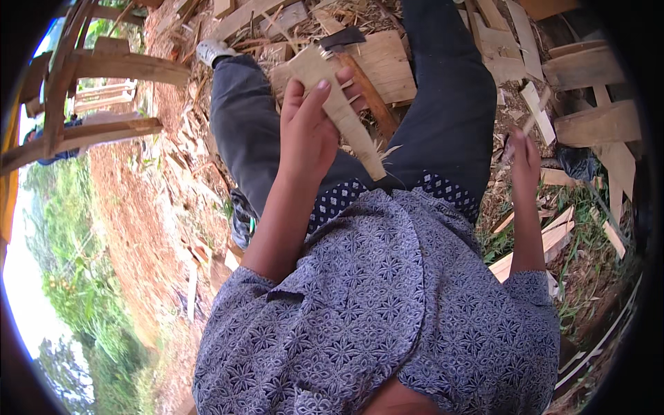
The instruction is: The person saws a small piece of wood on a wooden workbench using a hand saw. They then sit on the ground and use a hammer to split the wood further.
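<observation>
My left hand [310, 131] grips a flat, pale piece of wood [342, 114], broad at the far end and narrowing toward my lap, with frayed splinters near its narrow tip. Thumb and fingers close on its two edges. Out to the right, my right hand [523, 155] is closed on a thin pale wooden stick [537, 111] that points away from me; whether it is a tool's handle I cannot tell. Between my legs, beyond the left hand, a hatchet [370, 90] with a dark head and brown wooden handle rests against a wooden block [389, 63].
Offcuts and wood chips litter the ground. Boards [588, 69] are stacked at the far right, near a dark plastic bag [576, 162]. Split wood [553, 238] lies in grass beside my right arm. A rough timber frame [104, 66] stands at the left, with a person behind it.
</observation>
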Demonstrator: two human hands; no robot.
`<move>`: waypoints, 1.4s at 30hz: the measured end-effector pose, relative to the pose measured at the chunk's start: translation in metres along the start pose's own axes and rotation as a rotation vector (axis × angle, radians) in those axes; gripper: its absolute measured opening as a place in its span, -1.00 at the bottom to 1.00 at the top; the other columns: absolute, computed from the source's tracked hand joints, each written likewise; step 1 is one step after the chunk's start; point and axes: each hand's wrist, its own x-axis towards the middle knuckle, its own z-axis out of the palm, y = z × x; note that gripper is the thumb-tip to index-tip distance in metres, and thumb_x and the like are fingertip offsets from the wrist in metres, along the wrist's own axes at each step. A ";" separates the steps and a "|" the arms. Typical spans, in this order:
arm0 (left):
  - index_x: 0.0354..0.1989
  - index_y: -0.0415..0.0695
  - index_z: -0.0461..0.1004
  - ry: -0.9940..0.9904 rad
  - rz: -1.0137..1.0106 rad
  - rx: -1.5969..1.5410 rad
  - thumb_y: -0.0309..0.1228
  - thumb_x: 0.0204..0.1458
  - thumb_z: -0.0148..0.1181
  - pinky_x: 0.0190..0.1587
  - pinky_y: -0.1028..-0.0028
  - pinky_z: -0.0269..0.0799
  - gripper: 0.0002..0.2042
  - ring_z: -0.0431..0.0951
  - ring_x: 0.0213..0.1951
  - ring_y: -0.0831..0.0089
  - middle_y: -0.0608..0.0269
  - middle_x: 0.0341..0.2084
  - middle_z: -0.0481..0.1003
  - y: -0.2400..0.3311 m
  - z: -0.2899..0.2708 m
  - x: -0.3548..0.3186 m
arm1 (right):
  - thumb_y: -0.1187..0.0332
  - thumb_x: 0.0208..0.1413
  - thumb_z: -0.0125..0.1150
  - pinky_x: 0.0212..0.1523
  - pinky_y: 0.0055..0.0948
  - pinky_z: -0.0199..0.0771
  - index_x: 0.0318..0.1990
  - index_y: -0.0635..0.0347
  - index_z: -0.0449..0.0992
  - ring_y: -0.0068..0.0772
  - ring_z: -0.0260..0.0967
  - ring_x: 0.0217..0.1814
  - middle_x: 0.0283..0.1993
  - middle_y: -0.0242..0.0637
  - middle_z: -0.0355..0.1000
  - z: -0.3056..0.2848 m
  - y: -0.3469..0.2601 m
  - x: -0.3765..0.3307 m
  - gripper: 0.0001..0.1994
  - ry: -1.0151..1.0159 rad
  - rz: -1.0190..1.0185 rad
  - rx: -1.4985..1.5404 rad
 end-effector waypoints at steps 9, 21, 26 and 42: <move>0.12 -0.32 0.33 -0.010 0.022 0.009 -0.43 0.33 -0.05 0.16 0.13 0.54 -0.72 0.56 0.10 0.12 -0.05 0.06 0.50 0.003 0.020 -0.001 | 0.11 0.26 0.30 -0.58 -0.64 0.29 -0.12 0.26 0.66 -0.76 0.29 -0.59 -0.54 -0.51 0.41 0.134 -0.167 -0.005 -0.66 -0.911 -0.153 0.292; 0.22 -0.47 0.24 0.004 -0.002 0.090 -0.40 0.31 -0.10 0.16 0.06 0.52 -0.59 0.51 0.15 0.00 -0.23 0.13 0.43 0.004 0.010 0.003 | 0.12 0.15 0.42 -0.40 -0.61 0.57 -0.19 0.28 0.66 -0.67 0.51 -0.44 -0.45 -0.44 0.54 0.151 -0.178 -0.017 -0.66 -0.965 -0.156 0.268; 0.25 -0.45 0.20 -0.027 -0.009 0.113 -0.39 0.31 -0.13 0.14 0.05 0.55 -0.57 0.52 0.14 0.00 -0.25 0.13 0.43 0.004 0.017 0.009 | 0.15 0.12 0.45 -0.41 -0.60 0.60 -0.15 0.26 0.67 -0.65 0.54 -0.41 -0.41 -0.42 0.57 0.149 -0.173 -0.013 -0.67 -0.976 -0.143 0.291; 0.17 -0.39 0.28 -0.056 -0.114 0.090 -0.40 0.30 -0.12 0.06 0.11 0.60 -0.64 0.61 0.02 0.04 -0.17 -0.01 0.52 0.000 0.036 0.011 | 0.17 -0.01 0.56 -0.44 -0.62 0.58 -0.31 0.32 0.67 -0.62 0.53 -0.49 -0.50 -0.35 0.55 0.138 -0.174 -0.008 -0.65 -0.953 -0.074 0.310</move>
